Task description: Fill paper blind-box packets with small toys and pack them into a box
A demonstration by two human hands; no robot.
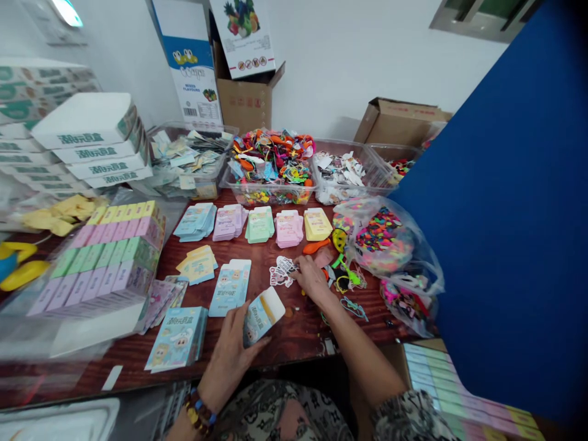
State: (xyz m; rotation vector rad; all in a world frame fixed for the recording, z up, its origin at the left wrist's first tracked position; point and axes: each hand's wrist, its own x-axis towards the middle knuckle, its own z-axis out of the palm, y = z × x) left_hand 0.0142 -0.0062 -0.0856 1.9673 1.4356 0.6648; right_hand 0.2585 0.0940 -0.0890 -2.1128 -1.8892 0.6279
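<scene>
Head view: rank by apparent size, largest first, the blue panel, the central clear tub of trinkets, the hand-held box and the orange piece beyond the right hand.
1. Blue panel
2. Clear tub
3. Box in the left hand
4. Orange piece

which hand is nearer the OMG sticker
Right. The right hand is just right of the OMG sticker; the left hand, holding a blue box, is farther off, toward the body.

A pale wall [321, 79] stands behind a reddish-brown, wood-grained table [294, 338]. A lamp [68, 12] glows at upper left, a window [478, 13] sits at upper right, and a blue panel [496, 190] fills the right side.
</scene>
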